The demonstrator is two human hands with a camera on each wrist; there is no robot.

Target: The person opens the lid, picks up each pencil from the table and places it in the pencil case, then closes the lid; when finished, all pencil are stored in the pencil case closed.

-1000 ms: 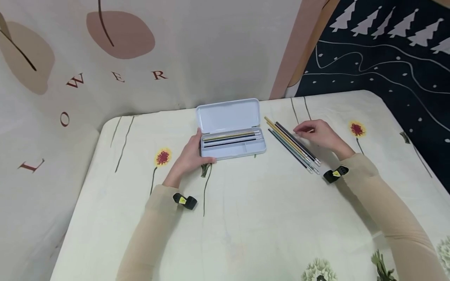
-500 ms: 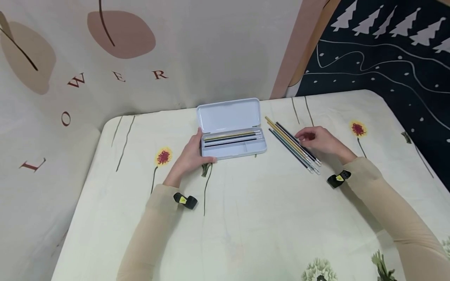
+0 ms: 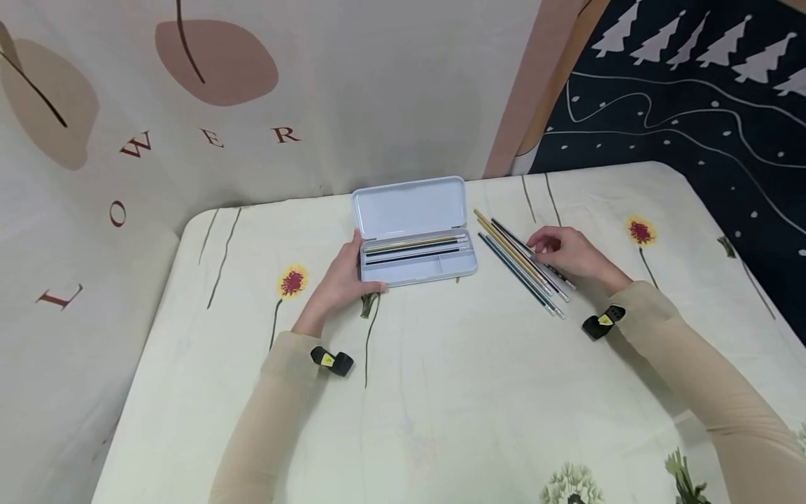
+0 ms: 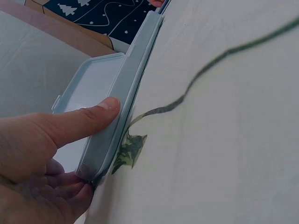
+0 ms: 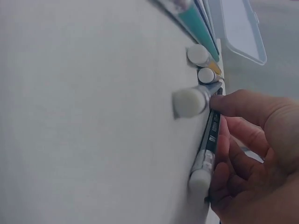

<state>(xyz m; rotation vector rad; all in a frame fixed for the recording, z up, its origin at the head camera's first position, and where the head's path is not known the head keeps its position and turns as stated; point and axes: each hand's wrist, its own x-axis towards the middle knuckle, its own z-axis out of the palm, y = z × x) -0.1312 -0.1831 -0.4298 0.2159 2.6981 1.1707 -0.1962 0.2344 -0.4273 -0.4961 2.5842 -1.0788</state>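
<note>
A pale blue pencil case [image 3: 404,271] lies with its lid [image 3: 409,210] raised at the back. Several pencils [image 3: 412,245] lie lengthwise inside. My left hand [image 3: 340,274] grips the case's left end, its thumb on the front wall and its fingers behind the corner in the left wrist view. Right of the case, several pencils in teal [image 3: 511,269], yellow [image 3: 497,234] and dark colours lie side by side on a slant. My right hand [image 3: 573,253] pinches a black pencil [image 5: 212,133] with a white end at the right side of this group.
A cream cloth with printed flowers covers the table [image 3: 428,392]. Behind the case hangs a pale curtain [image 3: 403,91] with printed letters. At the back right is a dark cloth [image 3: 667,112] with white trees. Each wrist wears a small black camera [image 3: 332,360].
My right hand has come down a little onto the dark pencils. The loose pencils have shifted slightly left and spread apart at the right side. My left hand and the case stay put.
</note>
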